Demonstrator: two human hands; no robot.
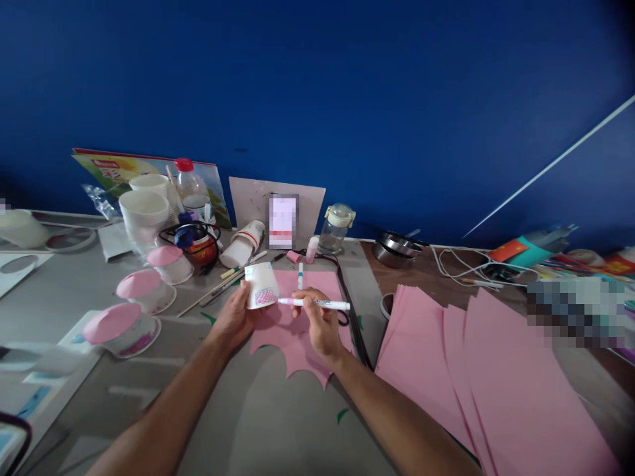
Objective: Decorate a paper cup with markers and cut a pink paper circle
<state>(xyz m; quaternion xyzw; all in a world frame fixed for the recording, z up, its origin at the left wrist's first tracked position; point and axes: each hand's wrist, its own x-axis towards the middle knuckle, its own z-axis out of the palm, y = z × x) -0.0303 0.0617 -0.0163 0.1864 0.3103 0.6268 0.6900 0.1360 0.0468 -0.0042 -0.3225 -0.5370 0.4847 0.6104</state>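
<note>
My left hand (235, 316) is closed around the side of a white paper cup (260, 277), which is tilted and carries a pink crosshatched patch and faint bluish marks. In my right hand (317, 320) is a white marker (327, 304) with a pink tip end, its point at the cup's right edge beside the patch. Beneath both hands lies a pink paper sheet (307, 357) with a scalloped cut edge. Another marker (300, 274), white with a teal band, lies just behind my right hand.
Pink-topped paper cups (114, 324) stand at left, near stacked white cups (143, 205) and a red-capped bottle (186, 178). A glass jar (338, 228), a glue stick (312, 250) and a phone-like screen (282, 221) are at the back. Pink sheets (421, 344) lie at right.
</note>
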